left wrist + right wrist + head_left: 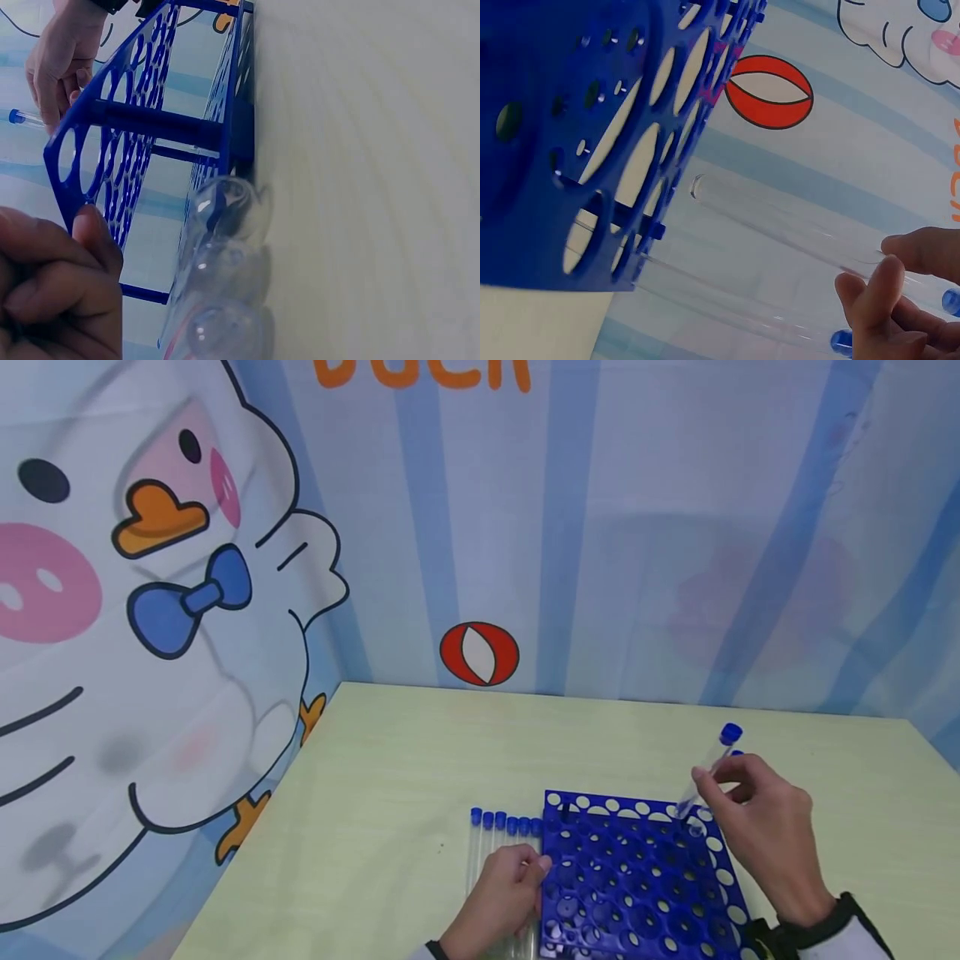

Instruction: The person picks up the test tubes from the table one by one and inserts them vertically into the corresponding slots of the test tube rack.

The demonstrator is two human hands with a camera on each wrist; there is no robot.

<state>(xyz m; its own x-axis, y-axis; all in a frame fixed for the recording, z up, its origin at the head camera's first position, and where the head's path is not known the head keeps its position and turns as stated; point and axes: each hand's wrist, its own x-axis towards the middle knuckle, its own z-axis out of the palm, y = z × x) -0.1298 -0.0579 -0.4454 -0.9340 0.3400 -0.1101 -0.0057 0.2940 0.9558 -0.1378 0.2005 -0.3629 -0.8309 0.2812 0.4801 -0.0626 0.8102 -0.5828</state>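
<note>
My right hand (pixel 768 831) pinches a clear test tube (pixel 708 768) near its blue cap, tilted over the far right corner of a blue test tube rack (pixel 592 835). In the right wrist view the tube's round bottom (pixel 699 187) is apart from the rack's holes. A second capped tube (pixel 735 300) stands in the rack's corner hole. At the rack's left edge, my left hand (pixel 508 885) grips the rim with its thumb and curled fingers. Several blue-capped tubes (pixel 488 835) lie side by side on the table, left of the rack; their lower parts are partly hidden by that hand.
The pale wooden table (pixel 360 827) extends on both sides of the rack. Behind it hangs a striped blue cloth (pixel 495 527) with a cartoon duck (pixel 195 693) and a red and white ball print (pixel 457 652).
</note>
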